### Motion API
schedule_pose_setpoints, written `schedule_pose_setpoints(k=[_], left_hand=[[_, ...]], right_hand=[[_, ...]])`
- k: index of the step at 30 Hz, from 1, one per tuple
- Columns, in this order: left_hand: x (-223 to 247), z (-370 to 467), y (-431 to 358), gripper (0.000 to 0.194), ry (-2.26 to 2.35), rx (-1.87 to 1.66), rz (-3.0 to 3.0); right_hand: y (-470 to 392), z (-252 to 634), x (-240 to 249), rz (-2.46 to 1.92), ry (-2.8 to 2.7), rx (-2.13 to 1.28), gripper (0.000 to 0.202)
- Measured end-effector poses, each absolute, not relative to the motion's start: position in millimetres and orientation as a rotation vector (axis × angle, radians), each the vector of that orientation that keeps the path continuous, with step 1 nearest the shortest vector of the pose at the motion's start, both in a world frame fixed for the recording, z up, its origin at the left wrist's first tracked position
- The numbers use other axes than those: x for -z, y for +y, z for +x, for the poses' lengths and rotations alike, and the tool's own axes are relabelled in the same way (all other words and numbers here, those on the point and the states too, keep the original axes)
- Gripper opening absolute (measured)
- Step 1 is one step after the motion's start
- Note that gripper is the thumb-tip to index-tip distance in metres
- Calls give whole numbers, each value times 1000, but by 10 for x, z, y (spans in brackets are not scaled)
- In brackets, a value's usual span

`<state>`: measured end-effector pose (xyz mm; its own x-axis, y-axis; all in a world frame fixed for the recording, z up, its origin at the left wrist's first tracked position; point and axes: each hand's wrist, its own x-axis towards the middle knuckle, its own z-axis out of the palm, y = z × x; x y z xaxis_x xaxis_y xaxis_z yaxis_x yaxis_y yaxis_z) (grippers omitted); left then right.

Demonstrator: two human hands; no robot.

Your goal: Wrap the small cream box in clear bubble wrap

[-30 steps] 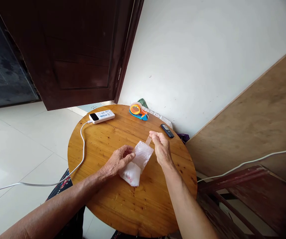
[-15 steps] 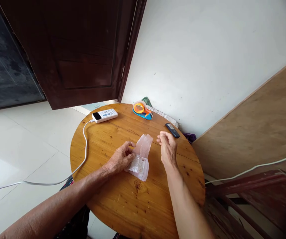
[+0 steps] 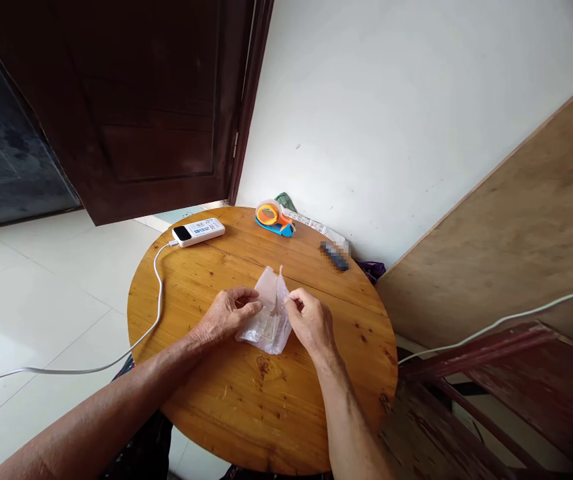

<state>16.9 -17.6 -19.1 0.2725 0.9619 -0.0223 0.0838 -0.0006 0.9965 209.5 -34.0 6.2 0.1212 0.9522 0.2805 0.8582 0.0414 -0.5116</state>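
1 wrap [image 3: 265,335]: right hand [image 3: 315,325] pinches right edge, left hand [image 3: 224,317] touches left side, grip unclear; 1 tape dispenser [image 3: 273,220], 1 table [image 3: 286,413].

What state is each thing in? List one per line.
Bubble wrap: creased, right edge raised
Left hand: curled at the wrap, grip unclear
Right hand: pinching the wrap's right edge
White device: plugged in, screen dark
Cable: connected to device
Tape dispenser: loaded
Dark object: pixelated, unclear
Door: open

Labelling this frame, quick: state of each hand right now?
Left hand: loosely curled at the left side of the bubble wrap; whether it grips can't be told.
Right hand: closed, pinching the bubble wrap's right edge.
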Motion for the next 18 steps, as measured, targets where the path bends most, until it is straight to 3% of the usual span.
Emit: schedule_pose_setpoints(k=[12, 18], left_hand=[[174, 108, -161, 41, 1209, -1111, 1676], [197, 112, -146, 28, 1206, -981, 1759]], right_hand=[[-263, 2339, -28, -2079, -1633, -250, 12], [-264, 2328, -23, -2056, -1656, -272, 17]])
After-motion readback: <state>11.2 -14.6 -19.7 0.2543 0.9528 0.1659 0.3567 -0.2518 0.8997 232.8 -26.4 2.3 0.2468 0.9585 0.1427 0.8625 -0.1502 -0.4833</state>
